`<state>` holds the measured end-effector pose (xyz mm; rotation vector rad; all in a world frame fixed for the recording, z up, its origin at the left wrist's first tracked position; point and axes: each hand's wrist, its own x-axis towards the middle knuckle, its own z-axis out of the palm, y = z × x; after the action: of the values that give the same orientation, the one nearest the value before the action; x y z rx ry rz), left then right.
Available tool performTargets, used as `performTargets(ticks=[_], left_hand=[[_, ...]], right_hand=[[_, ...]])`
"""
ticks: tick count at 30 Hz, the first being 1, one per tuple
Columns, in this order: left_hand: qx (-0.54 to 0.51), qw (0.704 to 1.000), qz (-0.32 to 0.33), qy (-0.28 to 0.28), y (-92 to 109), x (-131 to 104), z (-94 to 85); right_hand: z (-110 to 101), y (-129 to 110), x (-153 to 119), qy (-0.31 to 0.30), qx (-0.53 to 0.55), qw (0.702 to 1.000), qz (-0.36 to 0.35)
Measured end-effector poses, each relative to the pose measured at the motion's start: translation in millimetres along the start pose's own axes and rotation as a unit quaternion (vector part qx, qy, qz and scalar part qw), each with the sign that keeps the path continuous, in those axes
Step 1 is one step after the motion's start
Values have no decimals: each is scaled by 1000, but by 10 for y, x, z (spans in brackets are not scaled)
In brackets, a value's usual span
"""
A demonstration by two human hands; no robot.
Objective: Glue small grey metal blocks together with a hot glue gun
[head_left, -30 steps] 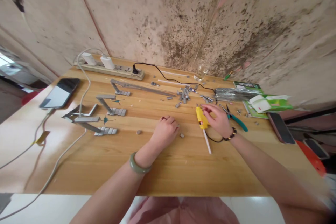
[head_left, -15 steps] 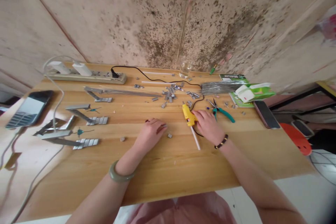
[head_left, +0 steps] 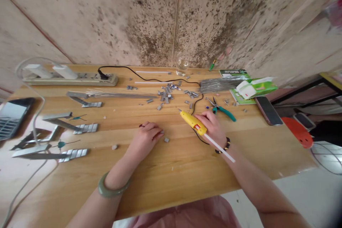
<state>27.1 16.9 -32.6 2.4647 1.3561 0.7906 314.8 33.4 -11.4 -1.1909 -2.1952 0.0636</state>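
Note:
My right hand (head_left: 213, 125) is wrapped round the handle of a yellow hot glue gun (head_left: 192, 122), its nozzle pointing up and left. A white glue stick (head_left: 220, 148) sticks out of the gun's back end, over my wrist. My left hand (head_left: 146, 138) rests on the table with its fingers curled and pinched on a small grey piece (head_left: 161, 132), mostly hidden by the fingertips. Just right of those fingers lies another small grey block (head_left: 166, 140). Farther back is a loose pile of grey pieces (head_left: 166, 94).
Teal-handled pliers (head_left: 224, 111) lie right of the gun. Behind them are a wire bundle (head_left: 223, 84), a tissue pack (head_left: 263, 87) and a phone (head_left: 268, 111). A glass (head_left: 182, 67) stands near the wall. Bent grey assemblies (head_left: 71, 124) and a power strip (head_left: 88, 79) occupy the left.
My right hand has lifted and tilted the glue gun, so its glue stick now swings out over my wrist. The left hand keeps its pinch near the grey block. The whole view has shifted slightly.

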Motion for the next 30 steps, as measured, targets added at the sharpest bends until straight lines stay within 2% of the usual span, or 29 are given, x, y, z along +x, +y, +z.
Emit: performTargets(ticks=[3, 7, 16, 24, 28, 30], left_hand=[[20, 1000, -10, -14, -2, -9, -8], [10, 1000, -21, -20, -4, -15, -30], [-6, 1000, -18, -21, -32, -13, -42], [-17, 999, -12, -29, -50, -10, -72], [-66, 997, -36, -9, -30, -10, -95], [-113, 991, -74, -1, 10, -12, -121]], right_hand=[[-42, -97, -6, -41, 77, 996, -29], [-71, -158, 13, -100, 101, 988, -54], [-60, -66, -8, -134, 114, 982, -63], [-41, -95, -24, -180, 191, 962, -79], [-15, -136, -45, -178, 205, 960, -64], [-4, -155, -54, -171, 206, 962, -49]])
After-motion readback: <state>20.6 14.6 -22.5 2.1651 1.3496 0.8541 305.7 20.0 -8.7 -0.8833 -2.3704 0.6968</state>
